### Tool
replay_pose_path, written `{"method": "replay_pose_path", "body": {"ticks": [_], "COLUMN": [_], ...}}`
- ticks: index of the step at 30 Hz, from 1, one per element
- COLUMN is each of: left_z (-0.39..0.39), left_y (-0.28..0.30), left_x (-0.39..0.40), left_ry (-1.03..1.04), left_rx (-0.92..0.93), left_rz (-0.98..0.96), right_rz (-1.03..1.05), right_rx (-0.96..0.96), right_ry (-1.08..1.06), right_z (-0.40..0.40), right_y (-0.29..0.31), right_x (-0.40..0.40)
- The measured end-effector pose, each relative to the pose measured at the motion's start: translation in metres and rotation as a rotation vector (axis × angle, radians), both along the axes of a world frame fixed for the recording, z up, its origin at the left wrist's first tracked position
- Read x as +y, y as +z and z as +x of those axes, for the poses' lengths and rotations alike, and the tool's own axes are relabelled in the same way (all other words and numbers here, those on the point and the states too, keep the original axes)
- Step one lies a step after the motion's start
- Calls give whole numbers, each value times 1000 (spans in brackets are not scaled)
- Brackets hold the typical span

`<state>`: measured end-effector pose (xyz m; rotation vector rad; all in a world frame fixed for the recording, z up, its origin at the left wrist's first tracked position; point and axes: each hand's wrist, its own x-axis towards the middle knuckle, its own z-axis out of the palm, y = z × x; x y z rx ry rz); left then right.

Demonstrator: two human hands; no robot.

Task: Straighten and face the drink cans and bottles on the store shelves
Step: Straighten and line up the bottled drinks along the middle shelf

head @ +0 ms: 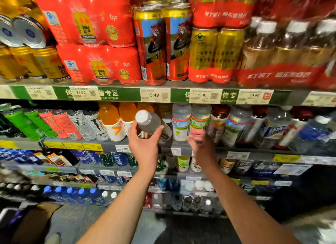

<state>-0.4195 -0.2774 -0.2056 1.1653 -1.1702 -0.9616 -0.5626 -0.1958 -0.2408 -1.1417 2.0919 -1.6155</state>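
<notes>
My left hand (143,143) grips a dark grey bottle with a white cap (150,122), tilted toward me in front of the second shelf (109,145). My right hand (199,140) is blurred and closes around the base of a clear bottle with a green label (200,120) that stands on that shelf. A clear bottle with a blue and red label (181,123) stands just left of it. Orange drink bottles (111,121) stand left of the tilted bottle.
Energy drink cans (60,123) fill the left of the second shelf, more clear bottles (236,127) the right. Above are red multipacks (91,34), tall cans (160,43) and price tags (154,95). Lower shelves hold blue bottles (72,193).
</notes>
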Motion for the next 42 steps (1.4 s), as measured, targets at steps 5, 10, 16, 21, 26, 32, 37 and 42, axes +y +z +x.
{"method": "replay_pose_path", "body": {"ticks": [5,10,16,21,26,32,37,42], "left_z": [-16,-23,-30,-36,-35,-25,-16,-25], "left_y": [-3,3,8,2,-4,-15,-26,-17], "left_x": [0,-8,-17,-25,-36,-42,-25,-11], "left_ry": [-9,40,-4,-49,-89,-254,-269,-393], "left_rx": [-225,-239,-292,-316,-353,-184,-227,-165], "left_rz": [-110,-108,-127,-195,-231,-130,-390,-359], "right_rz": [15,0,5,61,45,-15,-54,-54], "right_rx": [-234,-288,-242,-128,-112,-235,-270,-71], "right_ry": [47,78,29,-5,-59,-208,-311,-380], "right_z": [-4,-9,-5,4,17,28,27,15], "right_y": [-1,-3,2,7,6,7,11,19], "right_x": [-4,-3,-7,-10,-9,-9,-12,-16]}}
